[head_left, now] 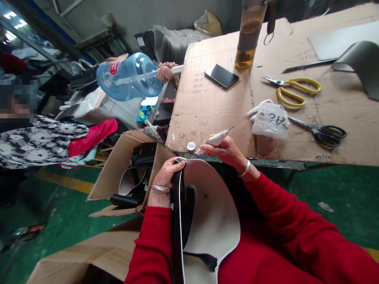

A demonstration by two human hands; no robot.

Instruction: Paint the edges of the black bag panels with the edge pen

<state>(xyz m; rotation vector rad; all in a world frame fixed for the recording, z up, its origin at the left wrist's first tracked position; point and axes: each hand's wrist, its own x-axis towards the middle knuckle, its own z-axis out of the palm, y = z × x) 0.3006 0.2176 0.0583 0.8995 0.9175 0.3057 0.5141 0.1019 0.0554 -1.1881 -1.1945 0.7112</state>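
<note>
My left hand (pixel 167 171) pinches the upper edge of a bag piece (pixel 216 201), dark on one side and cream inside, with a white rim. The piece stands curved across my lap, and a short dark strap (pixel 204 258) lies against its cream side. My right hand (pixel 226 152) is closed around a small white squeeze tube (pixel 217 138), just above the bag piece's upper edge. One end of the tube points down toward that edge; a thin tip sticks out at the other. Whether the tube touches the edge, I cannot tell. A white cap (pixel 191 146) sits nearby.
On the cardboard-covered table (pixel 207 106) lie a phone (pixel 222 75), yellow-handled scissors (pixel 299 88), black-handled scissors (pixel 327 135), a crumpled plastic bag (pixel 271 122) and a drink bottle (pixel 248 35). An open carton (pixel 118 169) with dark pieces stands left. Another person's patterned sleeve (pixel 38 138) shows farther left.
</note>
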